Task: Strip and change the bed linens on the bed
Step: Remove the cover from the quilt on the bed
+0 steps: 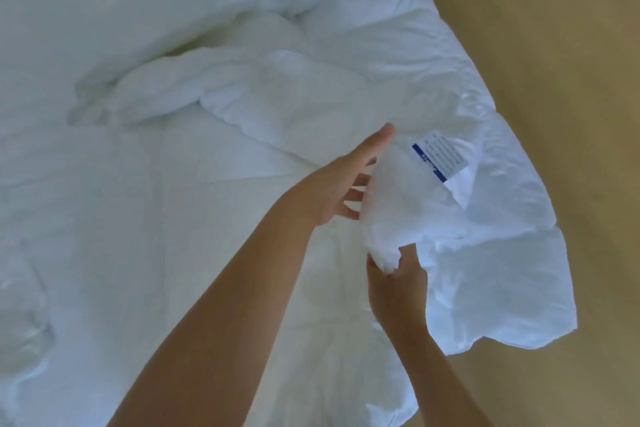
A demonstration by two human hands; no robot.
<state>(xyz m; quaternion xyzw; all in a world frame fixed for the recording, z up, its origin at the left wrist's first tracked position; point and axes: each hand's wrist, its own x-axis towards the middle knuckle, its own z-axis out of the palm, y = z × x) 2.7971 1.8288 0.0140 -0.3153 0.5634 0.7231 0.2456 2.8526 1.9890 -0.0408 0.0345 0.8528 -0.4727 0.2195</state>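
The puffy white duvet (263,94) — soft, probably light — lies rumpled left of its blue-and-white label (438,158). Below the label the right hand (398,282) holds the bunched corner in a tight grip; the left hand (341,185) touches it, fingers straight.

L forearm (225,305) & R forearm (440,367) bare (wrists too).

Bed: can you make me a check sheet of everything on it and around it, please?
Surface: bed covered in white, wrinkled bedding.
Job's things: white duvet, crumpled, part of it hanging past the bed's edge; label with a blue stripe on it.
Clutter: nothing seen.
Hands: left hand open, fingers touching a duvet fold; right hand grips a bunched duvet corner.
Cables: nothing seen.
Surroundings: plain tan floor beside the bed.
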